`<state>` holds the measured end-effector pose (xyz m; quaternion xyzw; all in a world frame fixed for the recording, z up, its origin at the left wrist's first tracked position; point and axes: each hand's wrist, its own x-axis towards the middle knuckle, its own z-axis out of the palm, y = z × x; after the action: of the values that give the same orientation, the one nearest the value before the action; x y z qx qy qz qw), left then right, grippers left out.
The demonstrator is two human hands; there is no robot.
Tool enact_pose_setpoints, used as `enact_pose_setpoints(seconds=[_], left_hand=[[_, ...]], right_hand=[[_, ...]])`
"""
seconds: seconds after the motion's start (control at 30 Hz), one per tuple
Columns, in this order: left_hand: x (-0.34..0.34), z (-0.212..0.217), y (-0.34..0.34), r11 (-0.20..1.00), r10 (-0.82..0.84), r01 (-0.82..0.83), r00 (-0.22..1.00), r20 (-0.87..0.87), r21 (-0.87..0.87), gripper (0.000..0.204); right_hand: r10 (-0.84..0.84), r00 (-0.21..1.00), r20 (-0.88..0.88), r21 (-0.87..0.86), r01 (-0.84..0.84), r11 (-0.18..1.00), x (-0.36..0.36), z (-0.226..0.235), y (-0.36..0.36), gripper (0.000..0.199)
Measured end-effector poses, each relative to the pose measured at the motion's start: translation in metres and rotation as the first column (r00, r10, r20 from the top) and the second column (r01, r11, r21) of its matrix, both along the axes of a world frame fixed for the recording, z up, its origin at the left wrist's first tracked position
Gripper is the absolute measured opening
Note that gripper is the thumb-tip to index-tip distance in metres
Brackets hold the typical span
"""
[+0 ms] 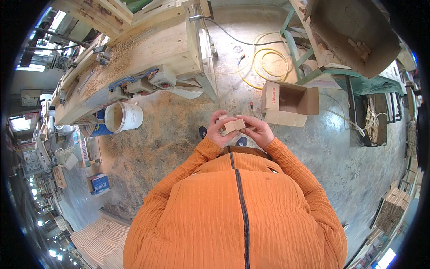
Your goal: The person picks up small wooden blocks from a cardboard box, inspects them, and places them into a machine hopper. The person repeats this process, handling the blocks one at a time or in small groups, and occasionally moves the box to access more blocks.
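Right, you've got pale wooden blocks (234, 125) up in front of your jacket (210, 201), out over the floor, and both hands are on them. Your left hand (217, 130) pinches from the left, fingers curled round; your right hand (261, 132) closes in from the right, thumb and fingers on the wood. Two blocks side by side or one stepped piece? Can't tell from up here. As I judge it, the step in hand is two-handed handling at mid-air, and the next move calls for even pressure from both sides so nothing slips out. Just beyond your right hand, an open cardboard box (271, 101) sits on the floor; far left runs the shavings-strewn bench (174, 45), a white bucket (133, 117) near its side, and a yellow hose (287, 67) loops at the far side.
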<state>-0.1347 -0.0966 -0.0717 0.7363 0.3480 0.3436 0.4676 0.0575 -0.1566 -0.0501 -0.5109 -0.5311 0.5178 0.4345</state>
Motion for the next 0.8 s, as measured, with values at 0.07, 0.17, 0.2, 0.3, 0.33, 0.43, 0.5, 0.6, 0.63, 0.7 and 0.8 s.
enact_pose_setpoints(seconds=[0.07, 0.17, 0.2, 0.3, 0.33, 0.43, 0.5, 0.6, 0.63, 0.7, 0.8], left_hand=[[0.000, 0.004, 0.001, 0.986, 0.017, -0.014, 1.000, -0.021, 0.165, 0.045], [0.001, 0.014, 0.007, 0.909, -0.007, 0.020, 0.999, -0.034, 0.416, 0.048], [0.001, 0.015, 0.009, 0.867, -0.020, 0.037, 0.999, -0.039, 0.497, 0.049], [0.001, 0.011, 0.007, 0.873, 0.002, 0.020, 0.999, -0.043, 0.487, 0.049], [0.000, 0.009, 0.007, 0.876, 0.009, 0.012, 0.999, -0.041, 0.482, 0.049], [0.001, 0.004, 0.007, 0.885, 0.032, -0.014, 0.999, -0.030, 0.466, 0.049], [0.001, 0.002, 0.005, 0.892, 0.046, -0.027, 0.998, -0.032, 0.451, 0.049], [0.003, 0.001, 0.003, 0.907, 0.073, -0.053, 0.997, -0.033, 0.419, 0.045], [0.002, 0.001, 0.003, 0.922, 0.073, -0.053, 0.997, -0.039, 0.384, 0.045], [0.002, 0.003, 0.001, 0.949, 0.069, -0.050, 0.996, -0.051, 0.312, 0.046], [0.003, 0.002, 0.001, 0.956, 0.071, -0.056, 0.997, -0.043, 0.289, 0.046]], right_hand=[[0.010, 1.000, 0.020, 0.002, -0.010, 1.000, 0.000, 0.006, 0.001, 0.041], [0.017, 1.000, 0.000, -0.007, -0.017, 1.000, -0.001, 0.013, 0.000, 0.042], [0.031, 0.999, 0.010, 0.007, -0.031, 1.000, -0.001, 0.017, -0.001, 0.042], [0.043, 0.999, 0.031, 0.016, -0.044, 0.999, -0.003, 0.026, -0.001, 0.044], [0.043, 0.998, 0.036, 0.014, -0.044, 0.999, -0.003, 0.027, -0.001, 0.045], [0.029, 0.991, 0.132, 0.040, -0.035, 0.999, -0.004, 0.022, -0.002, 0.047], [0.033, 0.963, 0.266, 0.105, -0.063, 0.992, -0.003, 0.022, -0.002, 0.048], [0.041, 0.956, 0.290, 0.121, -0.079, 0.989, -0.003, 0.023, -0.002, 0.051], [0.046, 0.962, 0.269, 0.114, -0.079, 0.990, -0.003, 0.023, -0.003, 0.051], [0.062, 0.998, 0.016, 0.036, -0.062, 0.997, -0.005, 0.017, -0.007, 0.052], [0.014, 0.969, -0.245, -0.241, -0.075, 0.968, -0.004, 0.024, -0.009, 0.052]])
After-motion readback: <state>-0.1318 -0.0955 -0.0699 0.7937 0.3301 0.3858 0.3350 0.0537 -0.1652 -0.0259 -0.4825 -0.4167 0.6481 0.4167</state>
